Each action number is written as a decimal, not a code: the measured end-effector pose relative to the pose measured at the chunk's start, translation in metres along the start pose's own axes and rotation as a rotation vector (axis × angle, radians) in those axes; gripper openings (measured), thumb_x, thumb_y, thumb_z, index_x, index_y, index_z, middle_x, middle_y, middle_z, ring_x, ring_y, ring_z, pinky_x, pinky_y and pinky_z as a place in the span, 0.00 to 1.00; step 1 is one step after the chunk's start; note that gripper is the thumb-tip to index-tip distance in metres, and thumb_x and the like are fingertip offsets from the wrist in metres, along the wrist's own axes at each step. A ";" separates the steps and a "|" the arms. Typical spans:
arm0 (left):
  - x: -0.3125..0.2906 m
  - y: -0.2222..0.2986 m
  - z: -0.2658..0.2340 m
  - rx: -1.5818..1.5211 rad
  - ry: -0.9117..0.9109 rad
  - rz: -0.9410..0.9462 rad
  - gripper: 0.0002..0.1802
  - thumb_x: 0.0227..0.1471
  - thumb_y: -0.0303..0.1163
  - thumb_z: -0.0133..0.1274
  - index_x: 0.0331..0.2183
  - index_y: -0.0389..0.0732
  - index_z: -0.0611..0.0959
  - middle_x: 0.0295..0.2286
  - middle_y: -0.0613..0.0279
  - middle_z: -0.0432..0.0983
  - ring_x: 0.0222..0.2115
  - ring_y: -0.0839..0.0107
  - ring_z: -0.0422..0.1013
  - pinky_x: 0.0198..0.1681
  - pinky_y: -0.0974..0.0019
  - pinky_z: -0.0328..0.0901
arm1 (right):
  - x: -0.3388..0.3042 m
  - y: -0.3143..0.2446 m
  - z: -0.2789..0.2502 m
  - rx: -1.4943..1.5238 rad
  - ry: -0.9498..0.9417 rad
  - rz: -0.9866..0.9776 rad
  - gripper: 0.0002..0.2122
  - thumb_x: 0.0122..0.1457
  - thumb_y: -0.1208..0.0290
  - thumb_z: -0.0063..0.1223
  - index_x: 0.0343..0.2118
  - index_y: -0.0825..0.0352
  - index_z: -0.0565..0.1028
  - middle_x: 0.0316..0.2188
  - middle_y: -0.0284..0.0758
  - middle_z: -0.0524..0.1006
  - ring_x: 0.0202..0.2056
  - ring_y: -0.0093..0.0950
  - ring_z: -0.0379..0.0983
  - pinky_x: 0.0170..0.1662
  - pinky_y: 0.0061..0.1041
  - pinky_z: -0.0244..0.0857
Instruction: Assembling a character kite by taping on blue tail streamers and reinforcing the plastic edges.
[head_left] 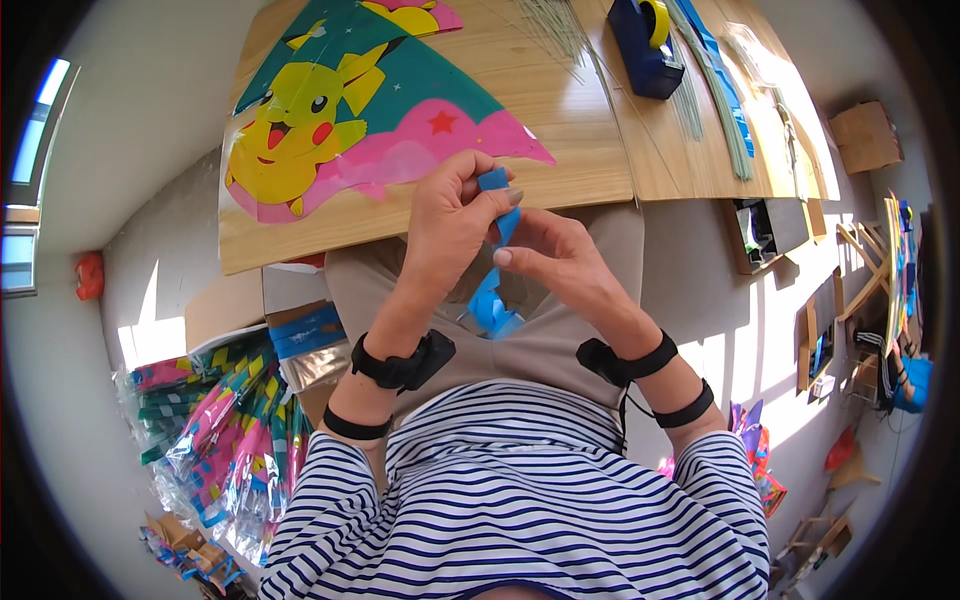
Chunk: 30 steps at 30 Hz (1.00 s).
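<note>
Left hand (450, 205) pinches blue strip (488, 302); right hand (562, 254) grips it lower, apparently steadying it; rest dangles above lap (560, 338).

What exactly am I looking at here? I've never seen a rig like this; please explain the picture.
No machine is at work here: you see a person's bare left hand and right hand. The picture comes from a wide fisheye camera worn on the head, looking down, so straight edges bend near the rim. The left pinches a blue strip; the right is at it just below. On the wooden table lie a colourful printed sheet, a dark blue tape dispenser and thin pale rods.
</note>
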<state>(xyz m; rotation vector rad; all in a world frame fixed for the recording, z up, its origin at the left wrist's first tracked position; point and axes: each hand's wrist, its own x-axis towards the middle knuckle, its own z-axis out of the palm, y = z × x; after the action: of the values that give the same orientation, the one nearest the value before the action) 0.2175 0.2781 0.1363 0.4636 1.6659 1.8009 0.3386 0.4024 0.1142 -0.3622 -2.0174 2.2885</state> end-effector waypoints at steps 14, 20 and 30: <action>0.070 -0.115 -0.190 1.382 0.680 0.014 0.45 0.50 0.62 0.58 0.61 0.45 0.69 0.64 0.41 0.51 0.64 0.35 0.47 0.59 0.24 0.45 | 0.012 0.039 -0.026 0.275 0.177 0.294 0.08 0.61 0.70 0.57 0.30 0.70 0.79 0.24 0.34 0.80 0.27 0.22 0.75 0.35 0.21 0.65; 0.068 -0.115 -0.237 1.466 0.581 0.022 0.45 0.50 0.64 0.56 0.61 0.46 0.70 0.64 0.48 0.56 0.65 0.40 0.50 0.60 0.25 0.45 | 0.023 0.049 -0.022 0.314 0.190 0.376 0.07 0.60 0.69 0.57 0.28 0.67 0.79 0.24 0.34 0.81 0.27 0.22 0.75 0.34 0.20 0.63; 0.023 -0.079 -0.145 1.191 0.315 0.567 0.25 0.52 0.34 0.58 0.51 0.36 0.77 0.56 0.49 0.69 0.60 0.49 0.61 0.63 0.43 0.52 | 0.047 0.091 0.007 0.257 0.284 0.526 0.10 0.60 0.68 0.58 0.25 0.68 0.80 0.22 0.35 0.81 0.24 0.21 0.73 0.31 0.21 0.60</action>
<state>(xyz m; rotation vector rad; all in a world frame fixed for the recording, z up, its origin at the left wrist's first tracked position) 0.1239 0.1840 0.0359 1.2896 2.9667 0.9995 0.3006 0.3932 0.0195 -1.2381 -1.6024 2.5394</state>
